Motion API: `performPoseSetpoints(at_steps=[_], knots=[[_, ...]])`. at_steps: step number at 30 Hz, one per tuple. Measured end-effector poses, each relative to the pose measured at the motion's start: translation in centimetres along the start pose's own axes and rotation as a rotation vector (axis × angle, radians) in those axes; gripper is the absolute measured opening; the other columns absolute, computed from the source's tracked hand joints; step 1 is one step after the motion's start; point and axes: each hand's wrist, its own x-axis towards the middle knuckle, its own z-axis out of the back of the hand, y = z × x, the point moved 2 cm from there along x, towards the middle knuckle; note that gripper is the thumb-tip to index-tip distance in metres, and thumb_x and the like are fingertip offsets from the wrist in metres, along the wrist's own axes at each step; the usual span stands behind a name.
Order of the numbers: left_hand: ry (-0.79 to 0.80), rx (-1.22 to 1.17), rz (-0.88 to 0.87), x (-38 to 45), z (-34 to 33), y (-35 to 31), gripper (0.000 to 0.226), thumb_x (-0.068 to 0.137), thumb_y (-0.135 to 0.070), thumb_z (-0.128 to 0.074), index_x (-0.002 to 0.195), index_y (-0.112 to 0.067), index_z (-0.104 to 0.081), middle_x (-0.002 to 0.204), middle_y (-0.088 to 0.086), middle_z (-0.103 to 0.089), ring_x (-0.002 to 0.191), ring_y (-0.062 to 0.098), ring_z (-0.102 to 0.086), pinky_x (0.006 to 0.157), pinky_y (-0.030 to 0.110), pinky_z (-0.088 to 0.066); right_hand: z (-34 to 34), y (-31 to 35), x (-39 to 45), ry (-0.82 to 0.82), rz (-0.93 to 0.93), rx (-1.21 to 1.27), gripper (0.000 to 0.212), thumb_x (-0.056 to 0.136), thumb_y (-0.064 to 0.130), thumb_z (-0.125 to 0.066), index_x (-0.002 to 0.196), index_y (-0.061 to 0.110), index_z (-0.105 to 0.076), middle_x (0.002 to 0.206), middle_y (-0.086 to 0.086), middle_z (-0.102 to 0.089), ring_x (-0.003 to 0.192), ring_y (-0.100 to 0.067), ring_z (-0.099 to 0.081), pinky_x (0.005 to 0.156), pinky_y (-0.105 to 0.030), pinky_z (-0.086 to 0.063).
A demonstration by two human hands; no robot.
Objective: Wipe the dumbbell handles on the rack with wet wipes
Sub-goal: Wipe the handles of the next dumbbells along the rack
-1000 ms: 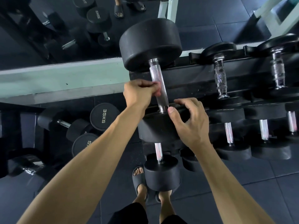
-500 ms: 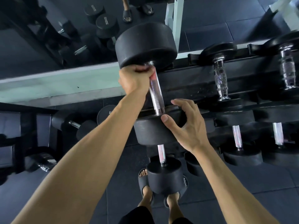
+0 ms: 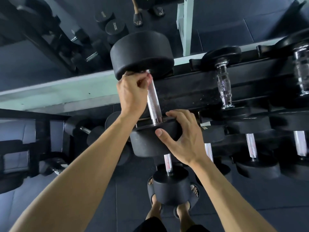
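A large black dumbbell lies on the top tier of the rack (image 3: 197, 87), its knurled steel handle (image 3: 153, 104) running between a far head (image 3: 142, 54) and a near head (image 3: 150, 144). My left hand (image 3: 132, 94) is curled around the far end of the handle, just under the far head. A wipe cannot be made out in its fingers. My right hand (image 3: 182, 139) grips the rim of the near head, thumb on its face and fingers over the top.
More dumbbells with chrome handles (image 3: 224, 89) sit to the right on the upper and lower tiers. A smaller dumbbell (image 3: 168, 183) hangs on the tier below, above my sandalled feet. Loose dumbbells (image 3: 93, 133) lie on the floor at left. A mirror behind reflects the room.
My left hand slid along the handle from near its middle up to the far end by the far head. My right hand stayed on the near head.
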Motion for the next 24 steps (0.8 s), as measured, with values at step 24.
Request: performPoseSetpoints(at_steps=[24], knots=[[0.391, 0.029, -0.230, -1.6, 1.1, 0.6, 0.011, 0.087, -0.022, -0.075, 0.090, -0.012, -0.080, 0.076, -0.011, -0.070, 0.072, 0.004, -0.066, 0.075, 0.021, -0.055, -0.2, -0.1, -0.5, 0.000, -0.175, 0.051, 0.099, 0.067, 0.080, -0.055, 0.146, 0.023, -0.040, 0.142, 0.010, -0.044, 0.133, -0.008, -0.041, 0.107, -0.026, -0.036]])
